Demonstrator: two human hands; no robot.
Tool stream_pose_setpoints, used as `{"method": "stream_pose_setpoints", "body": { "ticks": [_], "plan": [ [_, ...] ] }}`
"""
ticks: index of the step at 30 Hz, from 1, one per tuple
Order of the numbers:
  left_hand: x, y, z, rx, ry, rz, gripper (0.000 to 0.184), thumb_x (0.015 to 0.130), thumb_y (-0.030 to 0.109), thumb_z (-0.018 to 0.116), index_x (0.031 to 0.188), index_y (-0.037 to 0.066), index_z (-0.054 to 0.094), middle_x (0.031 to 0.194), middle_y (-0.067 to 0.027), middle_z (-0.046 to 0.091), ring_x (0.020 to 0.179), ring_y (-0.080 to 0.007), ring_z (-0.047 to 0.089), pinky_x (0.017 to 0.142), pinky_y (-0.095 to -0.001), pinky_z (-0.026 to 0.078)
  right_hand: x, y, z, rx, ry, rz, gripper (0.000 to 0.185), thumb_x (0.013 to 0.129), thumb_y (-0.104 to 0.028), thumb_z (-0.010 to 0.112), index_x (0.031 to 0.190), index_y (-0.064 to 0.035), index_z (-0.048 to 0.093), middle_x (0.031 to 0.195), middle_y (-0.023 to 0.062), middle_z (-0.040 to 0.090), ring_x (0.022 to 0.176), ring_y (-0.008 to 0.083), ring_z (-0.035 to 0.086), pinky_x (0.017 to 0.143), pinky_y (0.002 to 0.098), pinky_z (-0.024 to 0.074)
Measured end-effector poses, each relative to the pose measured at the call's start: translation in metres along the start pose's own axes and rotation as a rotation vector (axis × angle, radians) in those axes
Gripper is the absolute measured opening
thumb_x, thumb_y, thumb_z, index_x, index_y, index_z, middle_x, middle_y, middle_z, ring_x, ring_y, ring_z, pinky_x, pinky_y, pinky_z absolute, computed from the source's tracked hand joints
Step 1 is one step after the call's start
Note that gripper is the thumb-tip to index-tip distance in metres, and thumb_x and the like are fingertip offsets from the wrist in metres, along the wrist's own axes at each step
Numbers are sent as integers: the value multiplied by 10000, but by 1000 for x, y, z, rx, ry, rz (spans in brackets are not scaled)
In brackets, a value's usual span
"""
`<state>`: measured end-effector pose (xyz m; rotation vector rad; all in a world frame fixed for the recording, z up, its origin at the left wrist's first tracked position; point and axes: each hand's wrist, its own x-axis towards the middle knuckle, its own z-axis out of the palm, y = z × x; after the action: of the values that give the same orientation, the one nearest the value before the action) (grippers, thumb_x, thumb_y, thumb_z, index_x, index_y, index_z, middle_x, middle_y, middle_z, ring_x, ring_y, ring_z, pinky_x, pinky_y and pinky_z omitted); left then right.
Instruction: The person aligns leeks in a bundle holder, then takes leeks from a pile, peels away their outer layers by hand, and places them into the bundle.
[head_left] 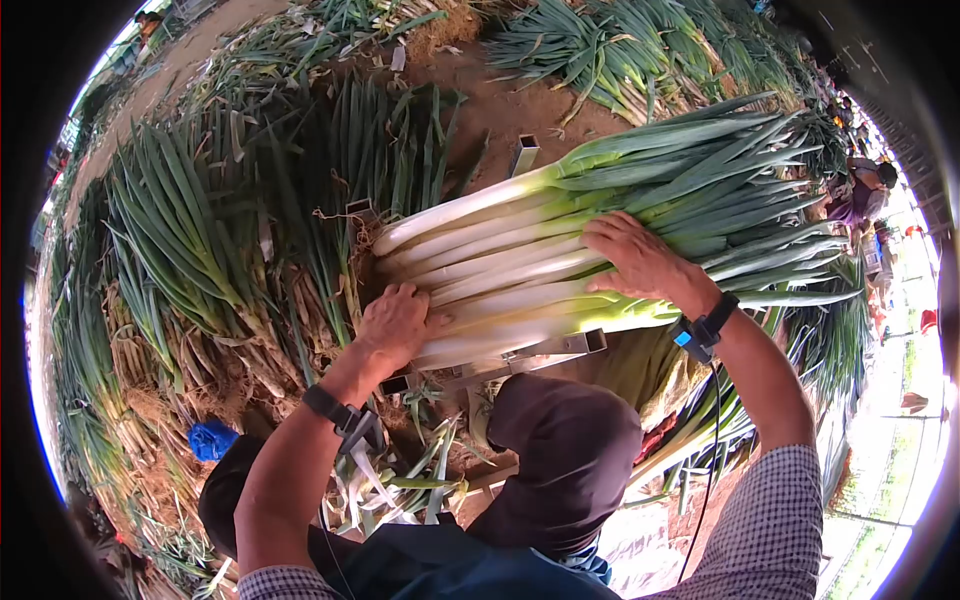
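Note:
A wide row of green onions (500, 250) lies across a metal frame (570, 345) in front of me, white stalks to the left and green leaves to the right. My left hand (395, 325) presses against the white root ends at the lower left, its thumb apart from its fingers. Across the middle of the row, where white turns to green, rests my right hand (635, 258), with fingers and thumb spread. Neither hand is closed round a stalk. The undersides of the stalks are hidden.
Heaps of unpeeled green onions (180, 230) with roots and soil lie at the left. More bunches (620, 50) stand behind. Below the frame are leaf scraps (440, 470), near my dark-clad knee (560, 460). A blue plastic bag (211, 440) sits lower left. Another person (862, 190) is at far right.

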<state>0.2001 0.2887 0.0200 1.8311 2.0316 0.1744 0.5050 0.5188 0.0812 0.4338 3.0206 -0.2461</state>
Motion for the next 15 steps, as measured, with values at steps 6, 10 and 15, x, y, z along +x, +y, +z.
{"method": "stream_pose_setpoints", "body": {
  "ticks": [6, 10, 15],
  "plan": [
    [-3, -2, -2, 19, -48, -7, 520, 953, 485, 569, 1074, -16, 640, 1166, -206, 591, 1145, -395, 549, 971, -491, 457, -11, -10, -14, 37, 215, 0, 435, 791, -289, 772, 1085, 17, 672, 1175, 181, 632, 1140, 356, 565, 1034, 444, 424],
    [-3, 0, -3, 13, -38, -3, 512, 963, 482, 559, 1077, -11, 643, 1168, -207, 593, 1146, -382, 552, 974, -486, 462, -41, -17, -52, 331, 282, 353, 169, 827, -187, 714, 855, -21, 728, 815, 153, 676, 775, 330, 668, 741, 437, 523],
    [-2, -1, -2, 21, -27, 11, 522, 968, 486, 552, 1072, -18, 640, 1156, -220, 597, 1135, -389, 563, 972, -483, 467, -47, -12, -40, 46, 5, 306, 233, 821, -259, 716, 898, -39, 736, 867, 162, 675, 864, 386, 650, 777, 458, 508]
  ]
}}
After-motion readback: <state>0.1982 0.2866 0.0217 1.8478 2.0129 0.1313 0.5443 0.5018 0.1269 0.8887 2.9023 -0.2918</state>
